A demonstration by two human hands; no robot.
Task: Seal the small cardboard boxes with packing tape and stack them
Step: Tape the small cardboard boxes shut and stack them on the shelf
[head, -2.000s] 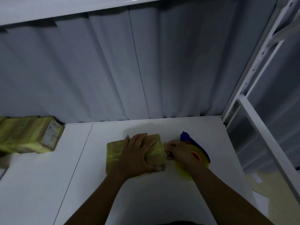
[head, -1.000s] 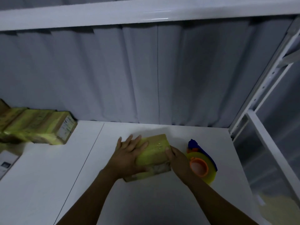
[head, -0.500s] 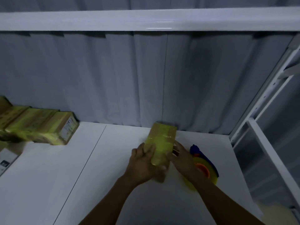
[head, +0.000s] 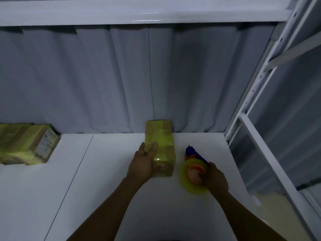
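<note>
A small cardboard box (head: 160,143) wrapped in yellow tape stands lengthwise on the white table (head: 104,197), pointing away from me. My left hand (head: 145,162) grips its near left side, thumb across the near end. To its right lies a tape dispenser (head: 194,173) with a yellow tape roll, an orange hub and a blue handle. My right hand (head: 216,180) is closed on the dispenser's right side.
A stack of taped boxes (head: 27,145) sits at the table's far left against the grey curtain (head: 156,80). A white shelf (head: 139,13) runs overhead. White rack uprights (head: 257,94) stand at the right, beyond the table edge.
The box was turned from lying crosswise to pointing away from me. My right hand left the box and took hold of the tape dispenser. The left hand stayed on the box.
</note>
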